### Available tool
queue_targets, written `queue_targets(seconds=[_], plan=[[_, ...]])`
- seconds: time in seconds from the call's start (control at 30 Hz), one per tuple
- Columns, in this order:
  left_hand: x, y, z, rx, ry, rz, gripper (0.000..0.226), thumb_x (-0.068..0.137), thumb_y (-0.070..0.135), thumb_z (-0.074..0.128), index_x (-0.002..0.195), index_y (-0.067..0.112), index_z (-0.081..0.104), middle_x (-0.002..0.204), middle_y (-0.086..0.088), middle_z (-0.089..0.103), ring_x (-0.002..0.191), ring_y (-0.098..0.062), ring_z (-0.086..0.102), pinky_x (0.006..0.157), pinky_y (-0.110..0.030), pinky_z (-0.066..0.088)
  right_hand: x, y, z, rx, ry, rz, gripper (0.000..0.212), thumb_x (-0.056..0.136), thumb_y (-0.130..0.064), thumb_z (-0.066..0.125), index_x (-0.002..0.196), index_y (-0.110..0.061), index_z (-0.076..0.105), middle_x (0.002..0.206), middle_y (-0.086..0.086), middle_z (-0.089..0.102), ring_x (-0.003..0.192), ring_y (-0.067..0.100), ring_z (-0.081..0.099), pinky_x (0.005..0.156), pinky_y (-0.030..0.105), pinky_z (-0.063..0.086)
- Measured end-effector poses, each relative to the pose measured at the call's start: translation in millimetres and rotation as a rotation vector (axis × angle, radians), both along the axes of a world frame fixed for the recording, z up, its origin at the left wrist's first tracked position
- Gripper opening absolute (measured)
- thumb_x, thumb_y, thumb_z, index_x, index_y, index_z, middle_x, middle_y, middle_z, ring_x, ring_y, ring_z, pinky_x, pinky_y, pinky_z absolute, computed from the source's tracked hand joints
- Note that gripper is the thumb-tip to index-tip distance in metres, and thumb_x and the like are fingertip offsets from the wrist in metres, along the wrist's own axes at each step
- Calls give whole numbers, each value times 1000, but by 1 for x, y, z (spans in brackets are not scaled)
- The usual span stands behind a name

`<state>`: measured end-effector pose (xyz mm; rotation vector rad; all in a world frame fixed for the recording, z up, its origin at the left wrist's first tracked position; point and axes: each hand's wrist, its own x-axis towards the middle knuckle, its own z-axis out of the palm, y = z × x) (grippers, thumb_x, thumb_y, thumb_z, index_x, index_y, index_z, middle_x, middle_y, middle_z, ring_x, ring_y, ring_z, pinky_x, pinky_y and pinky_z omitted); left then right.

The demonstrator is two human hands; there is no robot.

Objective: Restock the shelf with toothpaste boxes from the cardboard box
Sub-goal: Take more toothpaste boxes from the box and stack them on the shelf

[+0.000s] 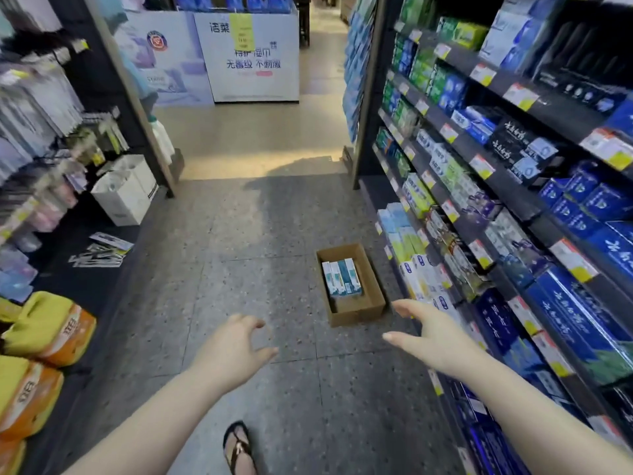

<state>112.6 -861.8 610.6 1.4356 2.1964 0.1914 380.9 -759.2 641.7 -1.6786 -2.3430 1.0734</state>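
Brown cardboard box (352,286) sits open on the speckled grey floor (239,269) of a shop aisle, just beside the base of the shelf (507,186) on the right. Head view, looking fwd and down. Inside the box, a few toothpaste boxes (342,278), white w/ teal and blue, lie side by side in the far half; the near half shows bare cardboard.

Both bare arms reach fwd, both hands empty. Left hand (236,347) is over the floor, left of the box and apart from it, fingers (255,323) curled and spread wide. Right hand (431,337) is near the box's near right corner, not touching it, its fingers stretched out and spread toward the box.

Shelf on the right carries rows of blue, green and white toothpaste packs w/ yellow-and-white price tags (483,166) on the edges. One sandalled foot (239,447) shows at bottom centre. Yellow-orange packs (44,330) are stacked at lower left.
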Motion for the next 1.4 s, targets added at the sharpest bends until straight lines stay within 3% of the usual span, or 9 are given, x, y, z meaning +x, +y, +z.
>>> queue_targets(seconds=[0.33,0.47,0.77,0.9,1.03,1.2,1.4], plan=[[-154,183,-15,-26,53,-197,56,81,43,61,128,17,48,129,-8,51,122,-22,49,99,-28,38,-123,130,-36,-50,-21,-245,61,79,-42,64,134,-26,42,138,-4,48,125,13,45,99,26,37],[-180,257,-22,-58,63,-324,57,80,43,61,128,15,49,130,-9,51,121,-24,49,99,-30,40,-143,156,-50,-132,-8,-376,63,78,-42,66,134,-24,43,137,-4,49,124,13,47,101,27,38],[-168,420,-71,-183,73,-632,57,80,46,60,128,20,47,131,-4,48,120,-20,49,99,-30,41,-137,252,-99,-233,1,-654,60,79,-41,65,133,-25,43,136,-3,50,123,15,48,99,28,38],[-162,509,-89,-227,102,-712,52,80,45,61,124,20,50,127,-3,49,118,-20,50,96,-27,40,-141,329,-132,-295,41,-714,60,77,-45,66,130,-27,45,132,-3,54,121,14,50,99,28,39],[-148,601,-107,-204,115,-721,50,79,40,64,121,14,53,122,-9,53,115,-25,52,94,-30,42,-148,407,-158,-381,136,-750,60,81,-35,66,134,-23,42,137,-1,49,124,14,46,98,23,34],[-118,672,-152,-281,113,-793,53,82,42,60,127,17,48,131,-6,47,120,-24,48,98,-31,41,-142,473,-194,-413,149,-758,58,81,-32,66,133,-19,43,135,-2,51,122,14,48,92,21,35],[-90,723,-237,-432,46,-870,49,76,40,62,120,17,56,118,-7,59,112,-27,56,92,-36,47,-135,505,-275,-508,124,-898,61,78,-39,66,131,-19,44,132,4,53,114,23,55,92,38,49]])
